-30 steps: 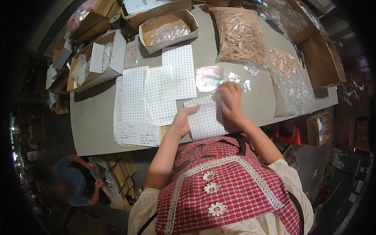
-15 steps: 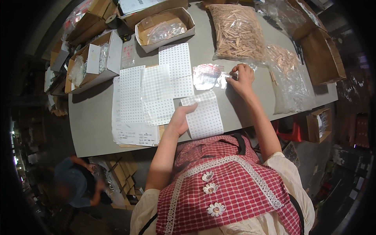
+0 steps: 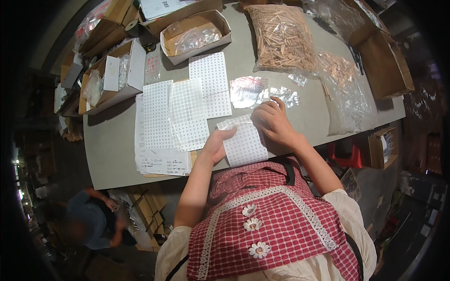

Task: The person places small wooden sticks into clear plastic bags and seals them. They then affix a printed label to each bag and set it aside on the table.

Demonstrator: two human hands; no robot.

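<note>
My left hand [image 3: 216,146] grips a white sheet of small round stickers [image 3: 243,146] at its left edge, thumb on top. The sheet's far end curls over near my waist. My right hand [image 3: 273,122] is bent over the sheet's far right corner with its fingers drawn together; what its fingertips hold, if anything, is hidden. Just beyond lie small clear plastic bags, one shiny stack [image 3: 248,91] and another bag [image 3: 286,96] beside it. More sticker sheets [image 3: 158,112] lie overlapping to the left, on top of handwritten papers [image 3: 164,161].
A large clear bag of wooden dowels [image 3: 283,40] stands at the back, with a smaller opened dowel bag [image 3: 342,89] to its right. Cardboard boxes [image 3: 194,37] line the back and left. A red stool [image 3: 347,157] is under the table's right edge. Another person [image 3: 96,218] works at lower left.
My right hand has moved left and nearer, from the small plastic bags to the corner of the sticker sheet. My left hand keeps its hold on the sheet.
</note>
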